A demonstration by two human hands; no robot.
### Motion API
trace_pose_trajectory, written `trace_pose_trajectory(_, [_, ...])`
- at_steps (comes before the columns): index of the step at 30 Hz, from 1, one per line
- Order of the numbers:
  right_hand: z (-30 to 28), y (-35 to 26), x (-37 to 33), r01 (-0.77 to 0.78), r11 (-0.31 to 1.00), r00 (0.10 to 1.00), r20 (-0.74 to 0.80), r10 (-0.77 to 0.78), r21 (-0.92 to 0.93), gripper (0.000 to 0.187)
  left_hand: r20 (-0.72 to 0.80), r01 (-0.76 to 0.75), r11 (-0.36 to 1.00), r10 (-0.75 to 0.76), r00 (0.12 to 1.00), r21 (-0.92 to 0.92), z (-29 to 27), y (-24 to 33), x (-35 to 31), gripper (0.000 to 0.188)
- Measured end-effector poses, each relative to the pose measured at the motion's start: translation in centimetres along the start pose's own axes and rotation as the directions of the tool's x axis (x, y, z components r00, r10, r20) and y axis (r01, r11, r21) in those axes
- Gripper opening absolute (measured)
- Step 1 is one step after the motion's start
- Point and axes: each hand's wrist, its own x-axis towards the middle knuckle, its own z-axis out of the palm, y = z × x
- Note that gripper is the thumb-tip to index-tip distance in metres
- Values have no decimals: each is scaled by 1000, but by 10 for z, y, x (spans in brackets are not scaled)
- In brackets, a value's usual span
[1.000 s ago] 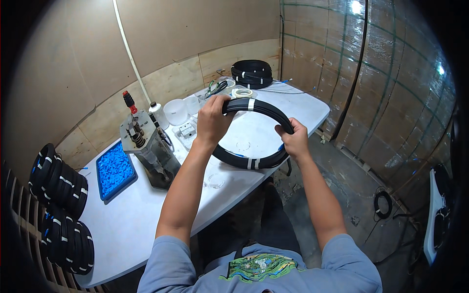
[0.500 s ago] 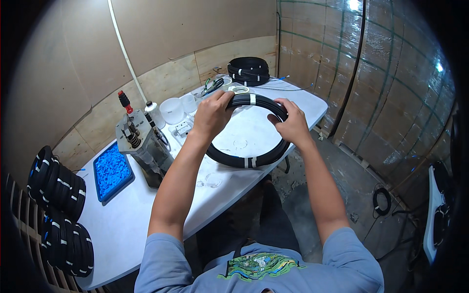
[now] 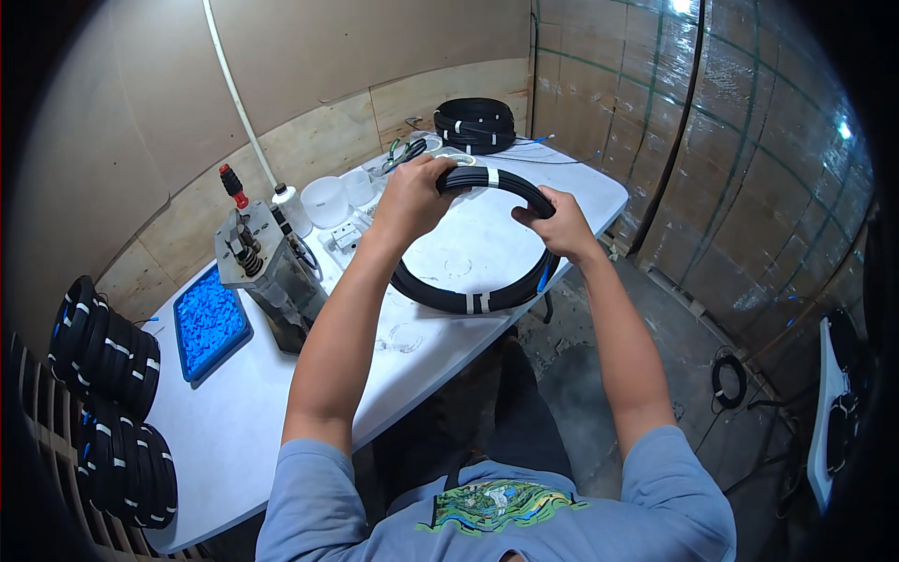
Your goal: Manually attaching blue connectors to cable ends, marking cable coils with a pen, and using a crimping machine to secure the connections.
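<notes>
A coil of black cable (image 3: pixel 435 298), bound with white tape bands, is held up over the front part of the white table (image 3: pixel 211 436). My left hand (image 3: pixel 412 195) is closed around its upper left side. On its upper right side my right hand (image 3: pixel 563 225) grips the same coil, thumb inside the ring. A blue cable end shows on the coil's right side, just below my right hand. Whether the coil's lower edge touches the tabletop I cannot tell.
A metal hand press (image 3: pixel 272 267) stands left of my arms, beside a blue tray of small blue parts (image 3: pixel 242 339). More cable coils lie at the back (image 3: pixel 475 126) and in stacks at the left (image 3: pixel 103 347). White containers (image 3: pixel 325 202) stand near the wall.
The coil has turned slightly in my hands, its upper white band shifting right. A blue cable end now shows below my right hand.
</notes>
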Motion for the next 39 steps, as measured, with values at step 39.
trace_pose_trajectory(39, [44,47,-26,80,738,920,-335,205,670,15,-134,345,721,-516,846,-601,23,-39,-73,17])
